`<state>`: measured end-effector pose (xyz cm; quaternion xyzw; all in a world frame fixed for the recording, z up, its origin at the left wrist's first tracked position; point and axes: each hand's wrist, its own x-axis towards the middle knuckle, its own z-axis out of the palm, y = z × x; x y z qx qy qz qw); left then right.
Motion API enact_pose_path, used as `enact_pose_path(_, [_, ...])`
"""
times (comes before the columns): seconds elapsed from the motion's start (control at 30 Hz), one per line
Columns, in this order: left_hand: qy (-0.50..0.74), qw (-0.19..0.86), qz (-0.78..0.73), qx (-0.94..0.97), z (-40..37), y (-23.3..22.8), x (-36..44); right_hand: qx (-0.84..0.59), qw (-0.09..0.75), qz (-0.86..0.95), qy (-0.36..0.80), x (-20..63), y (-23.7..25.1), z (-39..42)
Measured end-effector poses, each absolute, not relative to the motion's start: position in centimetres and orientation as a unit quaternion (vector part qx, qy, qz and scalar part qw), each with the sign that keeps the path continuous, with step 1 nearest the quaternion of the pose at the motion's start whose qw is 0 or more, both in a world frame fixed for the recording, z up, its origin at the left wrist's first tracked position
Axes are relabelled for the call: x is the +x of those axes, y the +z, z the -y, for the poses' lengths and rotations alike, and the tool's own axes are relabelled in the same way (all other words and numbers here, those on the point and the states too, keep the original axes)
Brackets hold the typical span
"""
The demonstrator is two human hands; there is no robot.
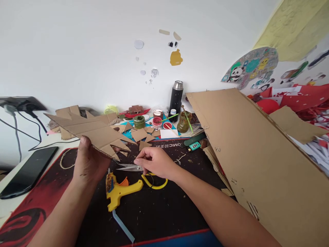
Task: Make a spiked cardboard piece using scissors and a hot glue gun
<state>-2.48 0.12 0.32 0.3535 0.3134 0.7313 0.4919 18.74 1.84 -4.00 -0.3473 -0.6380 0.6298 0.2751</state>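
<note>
My left hand [88, 163] grips a cut cardboard piece [95, 132] with pointed, jagged edges, holding it above the mat at the left. The thumb lies against its near edge, and the other fingers are mostly hidden behind it. My right hand [155, 159] is closed in a pinch just right of the cardboard points; whatever its fingertips hold, if anything, is hidden. Directly below that hand are scissors [130, 167] with yellow handles, their blades pointing left. A yellow glue gun [122, 192] with a pale blue glue stick [123, 226] lies nearer to me.
A large cardboard sheet [246, 144] leans at the right. Cardboard scraps [139, 134], paint jars [139, 121] and a black thermos [176, 99] stand or lie along the wall. At the left are a phone [28, 171] and a power strip [23, 103] with cables.
</note>
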Motion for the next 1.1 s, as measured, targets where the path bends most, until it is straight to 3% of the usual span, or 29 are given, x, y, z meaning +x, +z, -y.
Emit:
enact_pose_path(0.77, [0.733, 0.51, -0.305, 0.33, 0.1, -0.3, -2.2, -0.37, 0.324, 0.732, 0.472, 19.3, -2.3, -1.2])
enact_pose_path(1.1, [0.73, 0.519, -0.304, 0.325, 0.3, -0.3, -2.0, -0.352, 0.283, 0.659, 0.601, 18.7, -4.3, -1.7])
